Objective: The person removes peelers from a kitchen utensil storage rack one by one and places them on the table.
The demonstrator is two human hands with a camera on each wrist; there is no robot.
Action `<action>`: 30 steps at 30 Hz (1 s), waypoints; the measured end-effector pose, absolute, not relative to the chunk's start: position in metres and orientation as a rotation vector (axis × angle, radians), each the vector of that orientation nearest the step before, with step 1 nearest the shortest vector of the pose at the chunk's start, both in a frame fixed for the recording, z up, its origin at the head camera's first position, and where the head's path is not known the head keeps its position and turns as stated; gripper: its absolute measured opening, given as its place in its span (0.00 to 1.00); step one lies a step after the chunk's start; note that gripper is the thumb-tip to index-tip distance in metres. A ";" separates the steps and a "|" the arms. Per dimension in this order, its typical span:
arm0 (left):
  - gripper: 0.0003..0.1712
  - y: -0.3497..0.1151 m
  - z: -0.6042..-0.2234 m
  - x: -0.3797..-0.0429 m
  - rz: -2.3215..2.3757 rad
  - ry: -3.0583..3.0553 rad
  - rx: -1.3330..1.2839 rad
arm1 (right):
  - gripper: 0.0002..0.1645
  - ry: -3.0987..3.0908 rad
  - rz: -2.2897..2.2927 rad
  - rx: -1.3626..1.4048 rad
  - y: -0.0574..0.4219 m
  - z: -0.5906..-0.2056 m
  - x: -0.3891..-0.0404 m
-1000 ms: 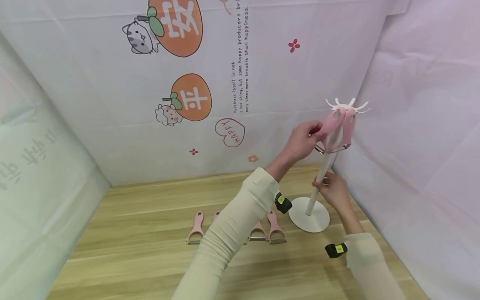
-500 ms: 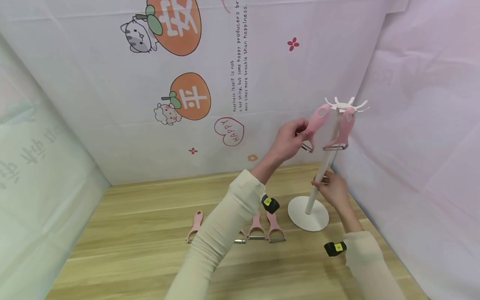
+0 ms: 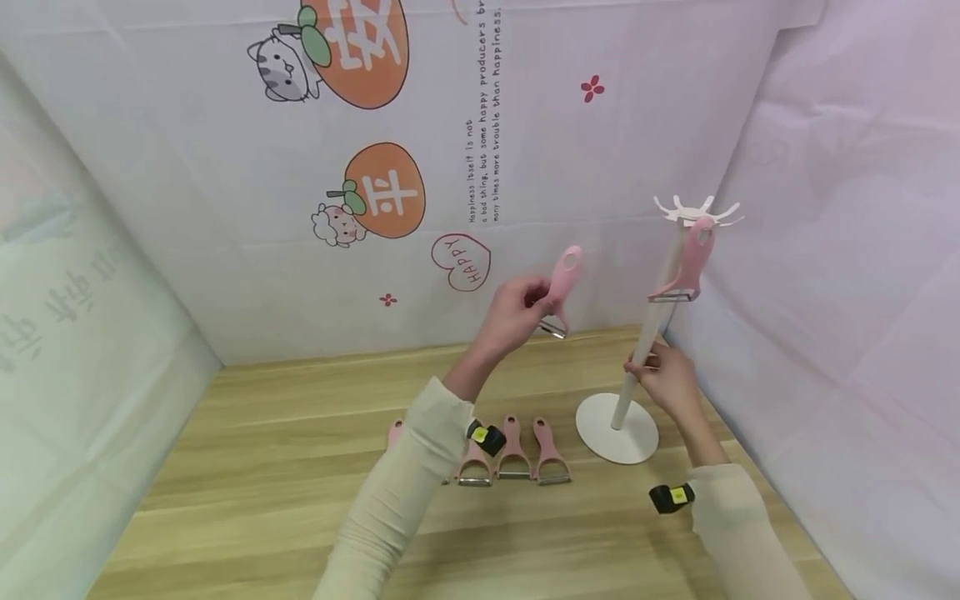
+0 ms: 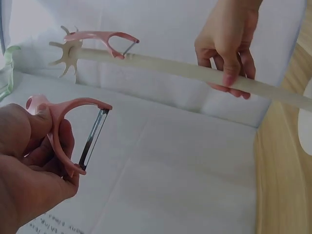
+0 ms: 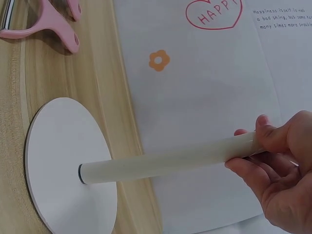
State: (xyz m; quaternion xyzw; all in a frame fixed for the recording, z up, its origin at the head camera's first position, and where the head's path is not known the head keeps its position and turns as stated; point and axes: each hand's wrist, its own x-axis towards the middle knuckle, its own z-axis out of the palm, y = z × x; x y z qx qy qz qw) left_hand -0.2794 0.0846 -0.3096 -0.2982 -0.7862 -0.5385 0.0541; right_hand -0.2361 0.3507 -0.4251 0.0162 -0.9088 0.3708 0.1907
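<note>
My left hand (image 3: 517,315) pinches a pink peeler (image 3: 564,279) by its handle near the head, hole end up, in the air left of the stand. The left wrist view shows its Y-shaped head and metal blade (image 4: 93,139). My right hand (image 3: 666,377) grips the white pole (image 5: 170,163) of the hook stand partway up. At the pole's top, a ring of curved white hooks (image 3: 697,208) bears one hanging pink peeler (image 3: 693,260), blade down. The stand's round white base (image 3: 600,429) rests on the wooden table.
Several pink peelers lie in a row on the table (image 3: 247,467), one peeler (image 3: 550,454) nearest the base; my left sleeve covers part of the row. A white printed cloth wall (image 3: 525,167) rises behind, and another cloth wall (image 3: 847,292) stands close on the right.
My left hand has taken its peeler off the hooks and moved it left and down, away from the stand. The other peeler still hangs there. My right hand stays on the pole.
</note>
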 end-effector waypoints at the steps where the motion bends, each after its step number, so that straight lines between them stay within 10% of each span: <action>1: 0.06 0.079 -0.313 -0.279 -1.628 -2.395 -0.901 | 0.08 -2.556 1.049 0.046 0.350 -0.425 -0.236; 30: 0.08 -0.080 -0.390 -0.243 -1.663 -2.552 -0.476 | 0.11 -2.590 1.056 0.014 0.345 -0.422 -0.235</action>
